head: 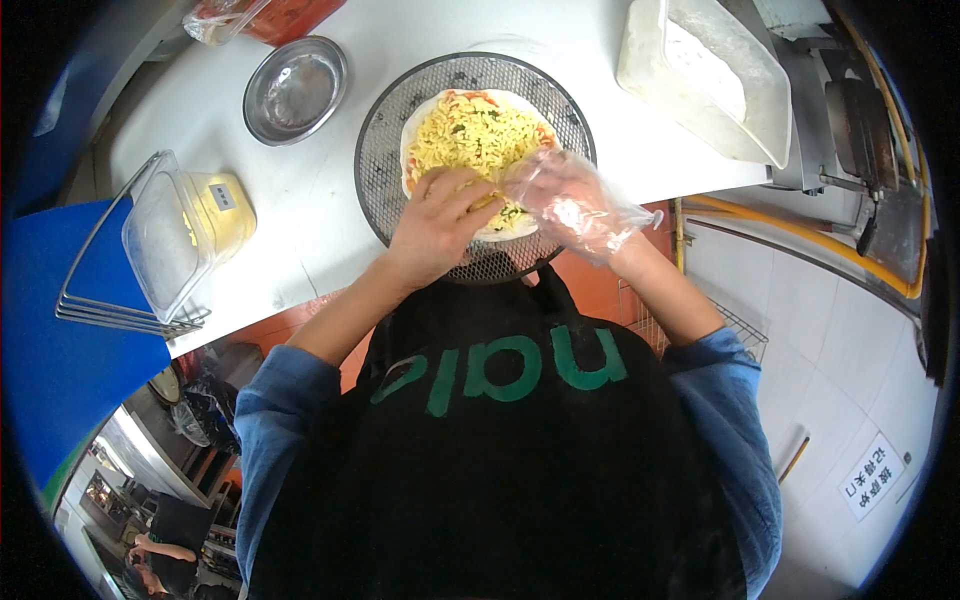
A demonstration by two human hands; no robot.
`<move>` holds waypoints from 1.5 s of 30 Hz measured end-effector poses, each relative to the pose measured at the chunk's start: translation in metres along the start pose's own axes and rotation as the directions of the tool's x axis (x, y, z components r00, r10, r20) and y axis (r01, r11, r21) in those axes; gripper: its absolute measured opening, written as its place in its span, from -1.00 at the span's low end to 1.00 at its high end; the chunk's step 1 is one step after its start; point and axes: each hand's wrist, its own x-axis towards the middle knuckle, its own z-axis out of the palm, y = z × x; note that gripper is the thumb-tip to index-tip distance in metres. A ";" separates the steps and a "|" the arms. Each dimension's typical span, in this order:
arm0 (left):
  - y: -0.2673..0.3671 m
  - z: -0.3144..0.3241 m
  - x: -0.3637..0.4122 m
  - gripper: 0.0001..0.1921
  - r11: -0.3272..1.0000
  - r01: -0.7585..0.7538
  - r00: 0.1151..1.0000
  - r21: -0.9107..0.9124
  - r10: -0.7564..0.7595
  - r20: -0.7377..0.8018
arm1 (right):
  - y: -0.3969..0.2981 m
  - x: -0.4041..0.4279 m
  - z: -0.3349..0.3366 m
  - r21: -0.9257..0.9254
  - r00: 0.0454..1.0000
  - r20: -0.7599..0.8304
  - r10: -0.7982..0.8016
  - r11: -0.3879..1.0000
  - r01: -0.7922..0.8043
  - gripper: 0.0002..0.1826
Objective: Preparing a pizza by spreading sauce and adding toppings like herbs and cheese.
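Observation:
A raw pizza (480, 135) lies on a round black mesh pizza screen (379, 157). Shredded yellow cheese covers it, with bits of red sauce and green leaf showing through. My bare left hand (442, 221) rests palm down over its lower left part, fingers somewhat spread on the cheese. On the right edge of the pizza is my right hand (566, 199), inside a loose clear plastic glove. Its fingers bend inward over the topping, and the crinkled, shiny glove hides whether anything is between them.
A steel bowl (296, 90) stands to the upper left, beside a container of red food (281, 19). Further left, a clear tub (169, 232) with yellow contents sits by a wire rack (112, 311). At right is a bin of white powder (705, 82). A person (169, 551) appears lower left.

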 end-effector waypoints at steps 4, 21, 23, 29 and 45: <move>0.002 -0.004 -0.007 -0.61 0.999 0.017 0.988 -0.044 -0.009 0.155 | -0.001 0.003 -0.010 0.076 0.988 -0.153 0.036 0.997 -0.024 -0.55; 0.027 -0.011 -0.006 -0.59 0.989 0.112 0.984 -0.101 -0.124 -0.124 | 0.002 -0.054 -0.013 0.726 0.609 0.168 0.776 0.320 -0.608 -0.73; 0.034 -0.014 -0.009 -0.58 0.980 0.169 0.969 -0.106 -0.185 -0.164 | -0.005 -0.051 -0.007 0.186 0.815 -0.042 0.578 0.806 -0.562 -0.66; 0.046 -0.020 -0.021 -0.62 0.942 0.312 0.930 -0.124 -0.330 -0.164 | -0.001 -0.051 0.014 0.184 0.820 -0.046 0.571 0.811 -0.555 -0.71; 0.048 -0.034 -0.032 -0.69 0.860 0.474 0.825 -0.188 -0.509 -0.247 | 0.001 -0.018 -0.028 0.820 0.721 0.358 0.594 0.169 -0.546 -0.69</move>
